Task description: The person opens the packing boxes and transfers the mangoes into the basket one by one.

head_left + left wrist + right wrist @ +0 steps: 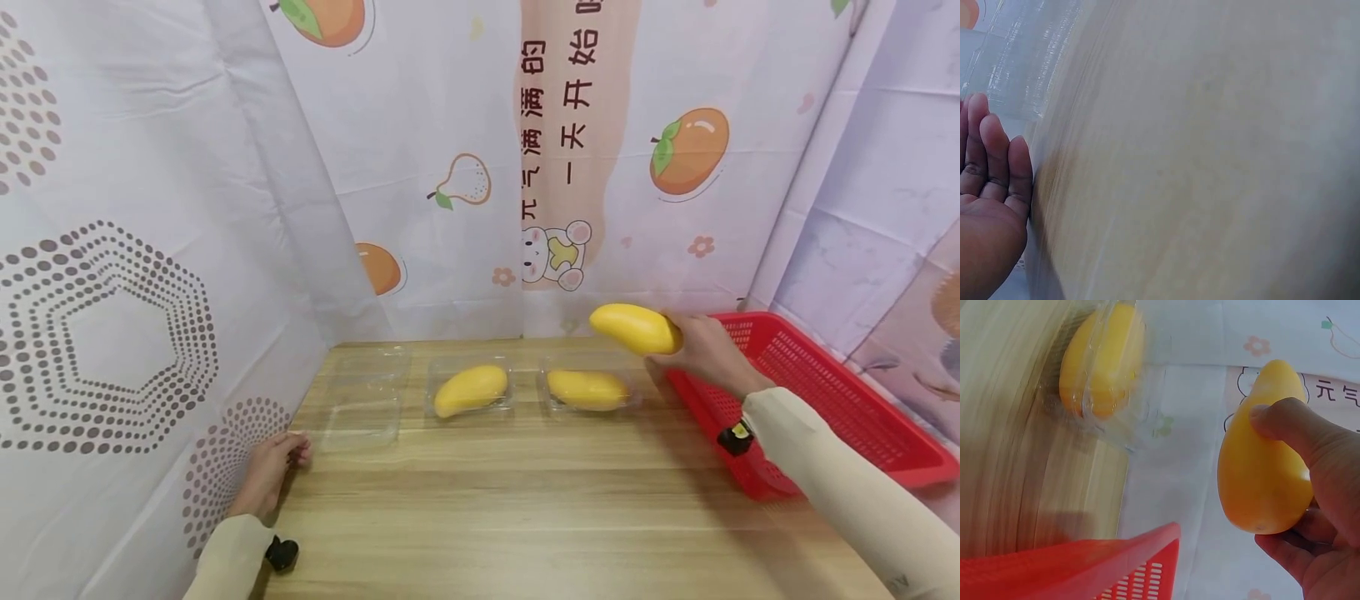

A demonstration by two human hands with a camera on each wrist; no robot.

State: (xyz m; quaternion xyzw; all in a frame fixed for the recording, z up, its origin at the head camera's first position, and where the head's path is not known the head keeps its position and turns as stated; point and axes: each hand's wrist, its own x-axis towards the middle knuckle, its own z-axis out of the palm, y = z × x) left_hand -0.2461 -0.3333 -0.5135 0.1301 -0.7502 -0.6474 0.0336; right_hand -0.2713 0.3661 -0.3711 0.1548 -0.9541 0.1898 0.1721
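My right hand [701, 350] grips a yellow mango [636, 327], held above the table close to the red basket's near-left corner. In the right wrist view the thumb lies across the mango [1266, 462] and the fingers pass beneath it. Two more mangoes sit in clear plastic boxes: one mango [472, 389] in the middle, another mango [587, 389] to its right. At the table's left edge rests my left hand [268, 471], holding nothing, its fingers loosely bent. A clear plastic container [363, 408] stands just beyond it, nothing visible inside.
A red perforated basket [832, 367] stands at the right side of the wooden table [510, 517]. Printed cloth [442, 108] hangs along the back and both sides. The basket's rim rises beside my right forearm.
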